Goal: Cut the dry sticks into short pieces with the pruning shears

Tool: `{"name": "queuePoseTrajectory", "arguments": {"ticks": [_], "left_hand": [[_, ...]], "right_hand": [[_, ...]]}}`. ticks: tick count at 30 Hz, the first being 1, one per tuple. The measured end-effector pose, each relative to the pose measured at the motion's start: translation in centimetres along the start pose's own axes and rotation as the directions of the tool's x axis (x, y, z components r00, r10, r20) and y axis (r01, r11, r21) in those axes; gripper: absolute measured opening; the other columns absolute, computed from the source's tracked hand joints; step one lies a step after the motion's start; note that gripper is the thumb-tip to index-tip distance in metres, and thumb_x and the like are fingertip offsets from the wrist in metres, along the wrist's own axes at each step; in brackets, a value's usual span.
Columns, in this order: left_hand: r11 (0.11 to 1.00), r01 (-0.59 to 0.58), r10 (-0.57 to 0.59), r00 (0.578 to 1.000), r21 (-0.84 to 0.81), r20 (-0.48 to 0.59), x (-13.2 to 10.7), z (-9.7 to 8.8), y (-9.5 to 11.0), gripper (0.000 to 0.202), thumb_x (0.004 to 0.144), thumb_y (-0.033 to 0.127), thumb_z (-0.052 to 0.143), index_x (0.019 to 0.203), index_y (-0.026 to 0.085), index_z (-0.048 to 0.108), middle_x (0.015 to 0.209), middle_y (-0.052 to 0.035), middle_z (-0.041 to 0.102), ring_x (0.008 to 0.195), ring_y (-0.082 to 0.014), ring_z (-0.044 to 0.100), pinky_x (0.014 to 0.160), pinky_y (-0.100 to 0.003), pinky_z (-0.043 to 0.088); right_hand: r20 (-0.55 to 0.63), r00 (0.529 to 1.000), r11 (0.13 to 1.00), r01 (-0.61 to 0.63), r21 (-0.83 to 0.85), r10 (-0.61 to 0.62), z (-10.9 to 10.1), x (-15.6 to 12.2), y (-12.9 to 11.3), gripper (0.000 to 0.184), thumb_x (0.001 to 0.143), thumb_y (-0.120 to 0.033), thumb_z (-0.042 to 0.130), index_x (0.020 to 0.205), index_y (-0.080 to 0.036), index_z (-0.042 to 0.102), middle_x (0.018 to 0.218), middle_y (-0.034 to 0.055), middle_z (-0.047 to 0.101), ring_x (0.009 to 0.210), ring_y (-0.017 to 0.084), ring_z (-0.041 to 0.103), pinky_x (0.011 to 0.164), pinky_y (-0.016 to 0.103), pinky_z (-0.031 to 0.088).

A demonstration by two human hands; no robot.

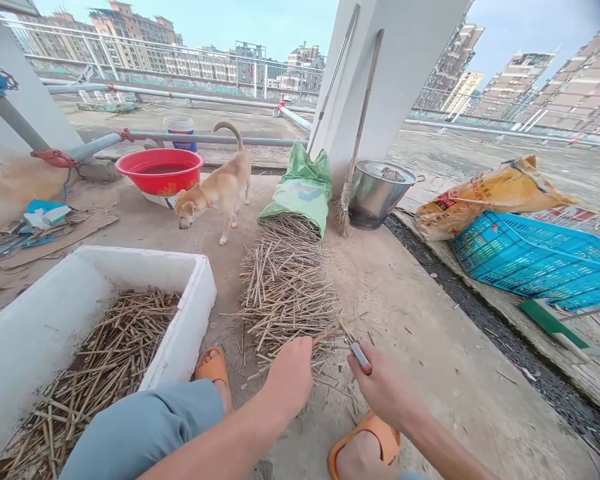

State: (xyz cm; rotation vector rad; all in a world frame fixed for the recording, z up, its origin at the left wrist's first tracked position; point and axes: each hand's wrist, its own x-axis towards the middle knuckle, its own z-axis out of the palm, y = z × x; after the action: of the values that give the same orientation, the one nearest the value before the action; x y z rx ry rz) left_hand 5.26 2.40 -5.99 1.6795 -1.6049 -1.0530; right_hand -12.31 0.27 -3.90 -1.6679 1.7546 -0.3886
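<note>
Left hand (pixel 291 377) grips stick (pixel 327 333), right hand (pixel 383 390) knife (pixel 360 355); sack (pixel 500 193) print unreadable.

The bare left hand (pixel 290 380) was held knuckles up, its fingers curled shut, with the forearm stretched forward beside the raised knee. The bare right hand (pixel 385 390) was closed in a fist, thumb laid on top, just beside the left.
</note>
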Motion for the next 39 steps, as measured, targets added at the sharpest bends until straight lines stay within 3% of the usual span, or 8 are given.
{"name": "queuePoseTrajectory", "arguments": {"ticks": [3,6,9,12,15,22,34,39], "left_hand": [[0.949,0.067,-0.089,0.994,-0.31,-0.06,0.5,0.0,0.2,0.018,0.075,0.007,0.047,0.067,0.021,0.054,0.071,-0.0043,0.056,0.066,-0.0164,0.048,0.068,-0.026,0.035],[0.673,0.215,-0.32,0.947,-0.707,-0.017,1.7,-0.8,0.7,0.01,0.082,0.017,0.047,0.076,0.019,0.055,0.077,-0.0058,0.061,0.066,-0.0146,0.055,0.068,-0.026,0.041],[0.264,0.16,-0.544,0.839,-0.951,-0.01,3.2,-2.2,1.1,0.012,0.087,0.018,0.038,0.084,0.018,0.049,0.084,-0.006,0.062,0.073,-0.0134,0.061,0.074,-0.03,0.047],[0.082,0.012,-0.641,0.767,-0.997,-0.043,3.8,-3.5,1.3,0.013,0.088,0.014,0.035,0.084,0.019,0.046,0.085,-0.005,0.061,0.076,-0.0123,0.063,0.079,-0.032,0.049],[0.041,-0.018,-0.654,0.756,-0.999,-0.04,3.5,-3.7,1.2,0.014,0.088,0.012,0.034,0.083,0.018,0.046,0.082,-0.0044,0.06,0.073,-0.0115,0.063,0.081,-0.033,0.05],[0.003,-0.057,-0.656,0.753,-0.998,-0.045,2.8,-2.2,1.3,0.011,0.086,0.01,0.037,0.082,0.018,0.044,0.075,-0.0029,0.057,0.068,-0.0104,0.06,0.08,-0.033,0.051],[0.214,-0.02,-0.643,0.75,-0.977,-0.156,2.3,-1.7,1.4,0.012,0.088,0.015,0.035,0.08,0.019,0.044,0.073,0.0006,0.057,0.062,-0.0085,0.059,0.07,-0.025,0.049],[0.113,-0.04,-0.65,0.753,-0.993,-0.104,2.5,-2.4,1.9,0.01,0.088,0.014,0.037,0.085,0.017,0.046,0.074,-0.0021,0.061,0.068,-0.0106,0.063,0.079,-0.031,0.052]], "right_hand": [[-0.082,0.995,0.995,-0.041,0.087,0.049,1.4,-0.7,0.7,0.034,0.075,-0.044,0.049,0.053,-0.024,0.032,0.046,-0.0053,0.035,0.048,0.013,0.033,0.049,0.028,0.023],[-0.066,0.987,0.951,-0.119,0.284,0.143,4.4,-2.5,1.7,0.033,0.077,-0.053,0.044,0.062,-0.023,0.042,0.051,-0.0034,0.045,0.05,0.015,0.044,0.05,0.028,0.034],[0.139,0.91,0.641,-0.377,0.669,0.39,8.6,-5.2,3.0,0.041,0.064,-0.059,0.059,0.073,-0.02,0.052,0.065,0.0057,0.061,0.066,0.023,0.06,0.058,0.033,0.046],[0.378,0.813,0.46,-0.568,0.682,0.443,12.2,-7.3,3.0,0.038,0.055,-0.056,0.068,0.065,-0.021,0.058,0.068,0.0112,0.066,0.071,0.028,0.063,0.058,0.035,0.048],[0.415,0.792,0.445,-0.6,0.665,0.447,13.8,-7.9,0.7,0.034,0.06,-0.053,0.067,0.063,-0.02,0.059,0.074,0.0118,0.068,0.076,0.028,0.064,0.058,0.033,0.049],[0.241,0.892,0.449,-0.408,0.795,0.384,13.4,-5.8,-4.5,0.034,0.064,-0.051,0.064,0.07,-0.018,0.058,0.07,0.0057,0.066,0.068,0.022,0.061,0.052,0.028,0.047],[0.197,0.887,0.56,-0.422,0.713,0.418,13.8,-4.6,-4.6,0.037,0.077,-0.041,0.051,0.047,-0.022,0.039,0.041,-0.0032,0.042,0.035,0.011,0.039,0.033,0.024,0.03],[0.174,0.897,0.561,-0.396,0.727,0.407,12.7,-4.4,-2.9,0.043,0.079,-0.057,0.042,0.052,-0.026,0.029,0.04,-0.0075,0.03,0.033,0.011,0.031,0.034,0.027,0.032]]}}
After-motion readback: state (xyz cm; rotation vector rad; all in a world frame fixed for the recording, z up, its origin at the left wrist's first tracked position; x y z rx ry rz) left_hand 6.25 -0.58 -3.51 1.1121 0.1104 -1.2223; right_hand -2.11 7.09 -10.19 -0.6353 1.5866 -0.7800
